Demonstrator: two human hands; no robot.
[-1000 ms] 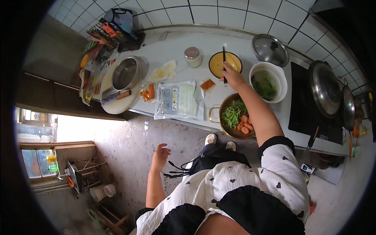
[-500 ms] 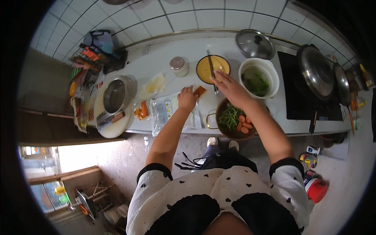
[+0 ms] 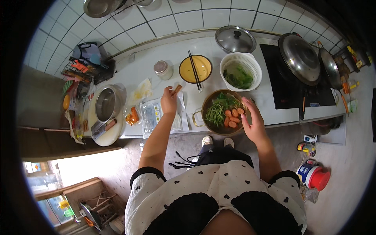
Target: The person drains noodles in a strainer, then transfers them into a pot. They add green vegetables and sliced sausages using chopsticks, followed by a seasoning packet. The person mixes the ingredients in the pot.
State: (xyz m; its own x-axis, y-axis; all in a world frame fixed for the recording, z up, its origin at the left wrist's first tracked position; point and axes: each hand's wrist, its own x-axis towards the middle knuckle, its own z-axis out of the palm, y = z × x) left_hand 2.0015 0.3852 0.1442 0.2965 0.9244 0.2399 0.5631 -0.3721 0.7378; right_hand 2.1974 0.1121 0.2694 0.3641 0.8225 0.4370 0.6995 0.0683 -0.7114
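Observation:
My left hand (image 3: 169, 101) is closed on a small brown seasoning packet (image 3: 177, 89), raised at the back edge of a clear plastic food package (image 3: 150, 114). My right hand (image 3: 254, 120) is open, thumb and fingers apart, at the right rim of a brassy pot (image 3: 206, 124). Whether it touches the rim I cannot tell. In the pot lie green leafy vegetables (image 3: 216, 115) and round orange-pink sausage slices (image 3: 232, 122). Behind the pot is a yellow bowl (image 3: 187, 71) with dark chopsticks (image 3: 194, 71) laid across it.
A white strainer basket (image 3: 255, 70) of greens in water stands behind the pot. A lidded wok (image 3: 301, 58) is on the black cooktop (image 3: 271, 92) at right. At left, a steel pot (image 3: 107, 103) and a cleaver (image 3: 100, 129) rest on a round board (image 3: 111, 138). A jar (image 3: 163, 70) stands mid-counter.
My right hand has drawn back from the yellow bowl to the pot's right rim, uncovering more of the pot. My left hand still holds the packet, now tilted more upright. The view has shifted.

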